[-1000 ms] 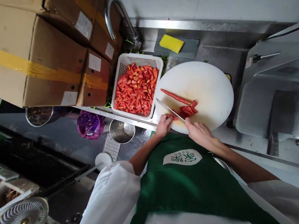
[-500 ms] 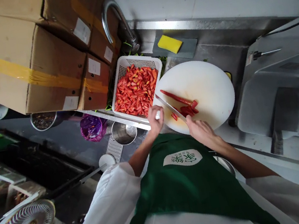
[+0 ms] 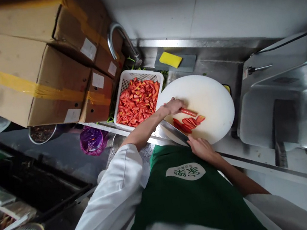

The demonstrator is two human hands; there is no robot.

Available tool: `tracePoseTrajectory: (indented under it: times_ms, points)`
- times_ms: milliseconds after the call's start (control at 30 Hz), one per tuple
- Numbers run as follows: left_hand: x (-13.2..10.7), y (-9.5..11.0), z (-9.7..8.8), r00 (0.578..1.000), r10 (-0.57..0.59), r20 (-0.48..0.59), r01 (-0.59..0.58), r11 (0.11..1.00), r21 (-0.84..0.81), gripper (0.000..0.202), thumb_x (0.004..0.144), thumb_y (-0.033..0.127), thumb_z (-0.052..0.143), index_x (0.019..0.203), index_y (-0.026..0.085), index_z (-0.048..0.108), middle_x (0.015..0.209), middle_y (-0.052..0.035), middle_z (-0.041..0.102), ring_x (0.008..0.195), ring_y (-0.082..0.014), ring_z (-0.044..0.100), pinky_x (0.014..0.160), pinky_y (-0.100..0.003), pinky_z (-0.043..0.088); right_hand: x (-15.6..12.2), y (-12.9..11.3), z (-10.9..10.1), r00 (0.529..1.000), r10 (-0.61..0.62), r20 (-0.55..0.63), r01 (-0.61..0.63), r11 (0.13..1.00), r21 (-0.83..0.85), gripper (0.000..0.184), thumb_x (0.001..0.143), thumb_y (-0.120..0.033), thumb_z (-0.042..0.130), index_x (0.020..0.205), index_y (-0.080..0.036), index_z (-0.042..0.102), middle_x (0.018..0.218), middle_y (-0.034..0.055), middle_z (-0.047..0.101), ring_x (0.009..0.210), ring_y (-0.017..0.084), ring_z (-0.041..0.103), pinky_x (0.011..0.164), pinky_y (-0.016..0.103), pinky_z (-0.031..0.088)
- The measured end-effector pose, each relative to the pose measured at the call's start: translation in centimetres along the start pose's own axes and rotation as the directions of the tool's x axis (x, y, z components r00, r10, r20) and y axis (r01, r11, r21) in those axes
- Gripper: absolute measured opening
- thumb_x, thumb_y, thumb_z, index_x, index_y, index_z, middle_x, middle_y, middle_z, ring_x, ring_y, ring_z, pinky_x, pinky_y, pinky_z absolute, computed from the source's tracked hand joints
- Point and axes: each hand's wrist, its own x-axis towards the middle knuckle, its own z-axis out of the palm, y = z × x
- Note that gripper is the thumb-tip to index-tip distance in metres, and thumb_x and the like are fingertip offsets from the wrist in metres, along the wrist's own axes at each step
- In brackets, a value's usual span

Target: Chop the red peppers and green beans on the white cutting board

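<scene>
My left hand (image 3: pixel 174 106) is closed over the far end of a long red chili pepper (image 3: pixel 189 112), which lies on the round white cutting board (image 3: pixel 215 96). Slanted cut slices of red pepper (image 3: pixel 189 123) lie together on the board, nearer to me. Gripped in my right hand (image 3: pixel 200 147) is a knife (image 3: pixel 175 133), its broad blade pointing up and left at the board's near edge. The knife handle is mostly hidden inside my fingers. Left of the board stands a white perforated basket (image 3: pixel 161 77) heaped with cut red peppers (image 3: pixel 138 102).
Stacked cardboard boxes (image 3: pixel 57 84) rise at the left. Behind the basket curves a faucet (image 3: pixel 111 39). A yellow sponge (image 3: pixel 170 60) lies on a grey slab at the back. To the right is a metal sink (image 3: pixel 255 117). A purple bag (image 3: pixel 93 140) sits below the counter.
My left hand has moved from the basket's near corner onto the board and taken hold of the pepper. The knife has come back toward me, and the cut slices lie more spread out.
</scene>
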Motion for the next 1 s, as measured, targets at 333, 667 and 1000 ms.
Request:
tracePoseTrajectory:
  times_ms: [333, 667, 1000]
  points:
    - [-5.8, -3.3, -6.6, 0.92, 0.017, -0.392, -0.062, 0.993, -0.103, 0.029, 0.093, 0.018, 0.047, 0.118, 0.012, 0.063, 0.108, -0.0114, 0.058, 0.097, -0.022, 0.055, 0.09, -0.035, 0.047, -1.2, 4.0, -0.3, 0.964, 0.249, -0.091, -0.241, 0.966, 0.094, 0.025, 0.106, -0.031, 0.034, 0.114, -0.018, 0.054, 0.09, 0.0104, 0.072, 0.085, 0.026, 0.07, 0.068, 0.03, 0.039]
    - [-9.2, 5.0, 8.0, 0.918, -0.044, -0.393, 0.07, 0.996, 0.052, 0.033, 0.1, 0.03, 0.044, 0.126, 0.024, 0.064, 0.123, -0.0105, 0.06, 0.119, -0.0293, 0.045, 0.104, -0.051, 0.032, -1.1, 3.4, -0.6, 0.954, 0.281, -0.109, -0.284, 0.959, -0.014, 0.034, 0.103, -0.02, 0.035, 0.134, -0.01, 0.044, 0.09, 0.0149, 0.073, 0.087, 0.028, 0.072, 0.075, 0.033, 0.046]
    - [-6.9, 9.0, 13.7, 0.796, -0.232, -0.559, 0.282, 0.959, 0.003, 0.031, 0.102, 0.035, 0.042, 0.118, 0.024, 0.066, 0.112, -0.0103, 0.06, 0.104, -0.0268, 0.047, 0.091, -0.047, 0.034, -4.3, 1.0, -3.0, 0.97, 0.239, -0.048, -0.244, 0.96, -0.137, 0.036, 0.098, -0.011, 0.038, 0.134, -0.01, 0.042, 0.087, 0.0141, 0.072, 0.084, 0.028, 0.072, 0.074, 0.032, 0.044]
